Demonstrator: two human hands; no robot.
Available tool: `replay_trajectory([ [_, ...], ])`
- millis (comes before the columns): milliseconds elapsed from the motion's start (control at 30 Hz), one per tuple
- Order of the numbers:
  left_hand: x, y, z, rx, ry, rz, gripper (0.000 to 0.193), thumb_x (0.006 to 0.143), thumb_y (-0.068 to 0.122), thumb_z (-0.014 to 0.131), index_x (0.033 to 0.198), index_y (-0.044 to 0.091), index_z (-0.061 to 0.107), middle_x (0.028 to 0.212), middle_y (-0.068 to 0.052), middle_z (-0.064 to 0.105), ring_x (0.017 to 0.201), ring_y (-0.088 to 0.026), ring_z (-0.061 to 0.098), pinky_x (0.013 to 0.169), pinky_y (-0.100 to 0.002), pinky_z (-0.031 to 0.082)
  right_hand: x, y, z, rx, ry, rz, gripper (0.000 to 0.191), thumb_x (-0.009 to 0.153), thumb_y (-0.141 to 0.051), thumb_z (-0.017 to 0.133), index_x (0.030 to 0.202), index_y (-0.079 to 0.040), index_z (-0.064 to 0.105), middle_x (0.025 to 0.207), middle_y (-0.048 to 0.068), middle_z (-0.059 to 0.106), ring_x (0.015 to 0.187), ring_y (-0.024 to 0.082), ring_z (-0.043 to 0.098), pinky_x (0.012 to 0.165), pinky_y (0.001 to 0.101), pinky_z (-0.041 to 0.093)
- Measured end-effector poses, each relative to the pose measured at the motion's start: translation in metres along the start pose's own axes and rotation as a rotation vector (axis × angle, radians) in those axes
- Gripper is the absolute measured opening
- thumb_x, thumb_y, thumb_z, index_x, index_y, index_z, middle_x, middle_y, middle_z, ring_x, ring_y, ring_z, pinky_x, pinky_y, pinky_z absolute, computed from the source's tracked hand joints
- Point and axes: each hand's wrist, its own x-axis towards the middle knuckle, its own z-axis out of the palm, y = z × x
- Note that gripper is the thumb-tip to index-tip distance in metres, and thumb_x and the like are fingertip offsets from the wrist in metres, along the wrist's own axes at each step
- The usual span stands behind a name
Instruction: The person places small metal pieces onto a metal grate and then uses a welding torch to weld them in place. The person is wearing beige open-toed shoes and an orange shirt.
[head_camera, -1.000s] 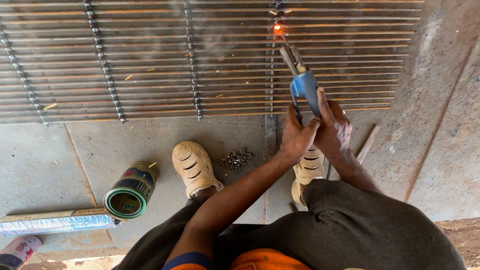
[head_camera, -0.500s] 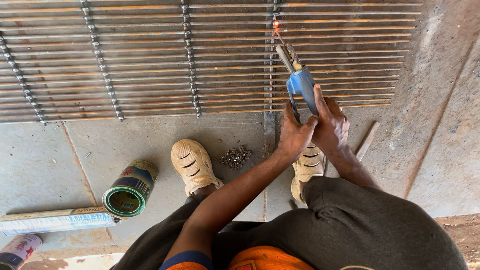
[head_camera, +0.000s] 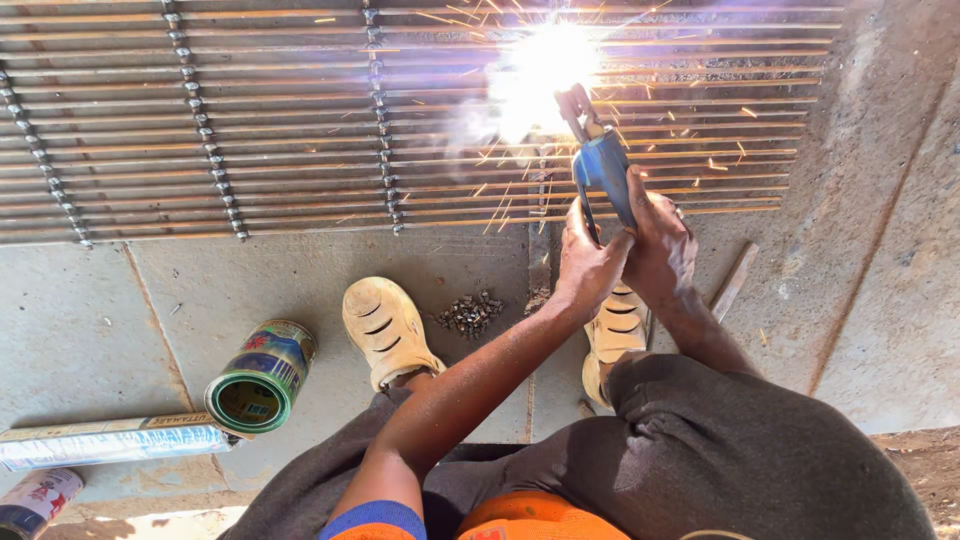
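Left edge first: a white and red can lying on its side, a long flat silver-blue packet and an open green-rimmed tin can tipped over sit on the grey concrete floor, well apart from the arc, so I judge them low risk unless sparks roll that far. The rusty grille of thin parallel steel rods lies flat across the top of the view. Tan perforated shoes, one at, stand just below its near edge, with a small heap of dark metal bits between them; I'd worry about hot spatter dropping into the shoe holes. My left hand and right hand are both clenched around the blue-handled welding electrode holder, bare skin, no gloves, just beside the white arc flash where the tip meets the rods. Sparks fly outward in all directions, so burns on the bare forearm are the likeliest trouble. If my grip wavers, the rod could stick or blow through a thin bar. The dark grey trousers could catch a spark too.
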Motion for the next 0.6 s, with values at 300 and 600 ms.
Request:
replay_trajectory([
  [300, 0.003, 0.0009, -0.0034, 0.056, -0.042, -0.087, 0.097, 0.083, 0.023, 0.073, 0.16, -0.001, 0.018, 0.15, -0.026, 0.038, 0.138, -0.035, 0.043, 0.113, -0.044, 0.041, 0.0014, 0.001, 0.0031, -0.014, -0.008, -0.004, 0.086, 0.086, -0.005, 0.075, 0.162, -0.006, 0.037, 0.117, 0.016, 0.073, 0.1, 0.032, 0.073, 0.079, 0.0415, 0.061],
  [600, 0.0024, -0.0035, -0.0015, -0.026, -0.026, -0.016, 0.086, 0.083, 0.019, 0.068, 0.157, -0.002, 0.029, 0.142, -0.027, 0.051, 0.133, -0.036, 0.053, 0.109, -0.044, 0.045, 0.0031, -0.0026, 0.0031, -0.002, -0.007, 0.031, 0.08, 0.089, -0.004, 0.072, 0.162, -0.007, 0.039, 0.114, 0.016, 0.074, 0.093, 0.03, 0.074, 0.075, 0.041, 0.061],
])
